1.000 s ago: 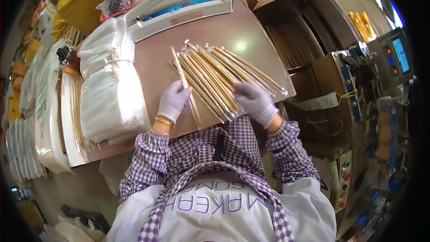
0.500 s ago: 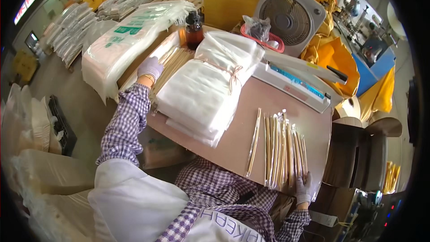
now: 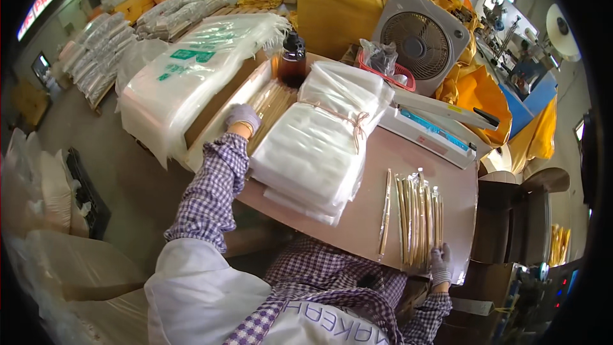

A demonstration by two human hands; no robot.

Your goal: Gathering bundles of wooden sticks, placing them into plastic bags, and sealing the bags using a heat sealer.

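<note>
My left hand (image 3: 243, 118), in a pale glove, lies at the near end of a pile of thin wooden sticks (image 3: 271, 103) in a long open box. Its fingers are curled, and their tips are hidden among the sticks. At the table's near right, my right hand (image 3: 440, 264) touches the lower end of a row of clear-wrapped sticks (image 3: 418, 217), thumb and fingers apart. One wrapped stick (image 3: 385, 214) lies separately to the left of that row. Between my hands rests a thick stack of clear plastic bags (image 3: 313, 144) tied with string.
A dark brown bottle (image 3: 293, 61) stands behind the sticks. White plastic sacking (image 3: 185, 67) lies at far left. A bag sealer (image 3: 434, 131), a red basket (image 3: 386, 73) and a grey fan (image 3: 418, 41) line the back. Cardboard boxes (image 3: 511, 217) adjoin the right edge.
The whole view has shifted, so the table sits further right and lower. My left hand stays by the loose sticks, its fingers more curled. My right hand remains at the wrapped row.
</note>
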